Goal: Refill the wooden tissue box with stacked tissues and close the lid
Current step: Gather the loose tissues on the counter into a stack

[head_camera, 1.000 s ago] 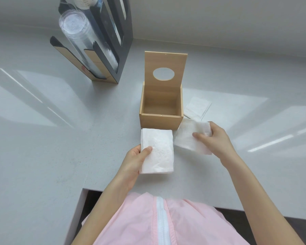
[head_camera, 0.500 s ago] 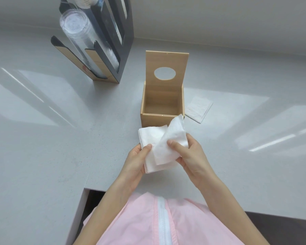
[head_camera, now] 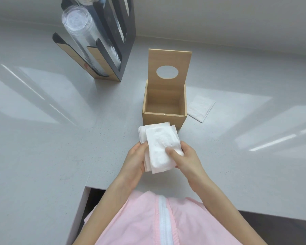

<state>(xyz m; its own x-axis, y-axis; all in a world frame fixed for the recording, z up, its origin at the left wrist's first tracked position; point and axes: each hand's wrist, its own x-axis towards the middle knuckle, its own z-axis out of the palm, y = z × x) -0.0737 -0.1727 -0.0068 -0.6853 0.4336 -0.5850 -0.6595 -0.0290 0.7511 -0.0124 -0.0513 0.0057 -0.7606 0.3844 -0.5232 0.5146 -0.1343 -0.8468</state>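
Observation:
The wooden tissue box stands on the grey counter with nothing inside it. Its lid, with an oval hole, stands upright at the back. Just in front of the box I hold a small stack of folded white tissues. My left hand grips the stack's left edge. My right hand presses a tissue onto the top of the stack with its thumb. One more folded tissue lies flat on the counter to the right of the box.
A black and wood cup dispenser with clear plastic cups stands at the back left. The counter's front edge runs just below my hands, with a corner cut-out at the lower left.
My right hand picked up a tissue beside the box, carried it left and laid it onto the stack in my left hand. The stack now sits slightly skewed.

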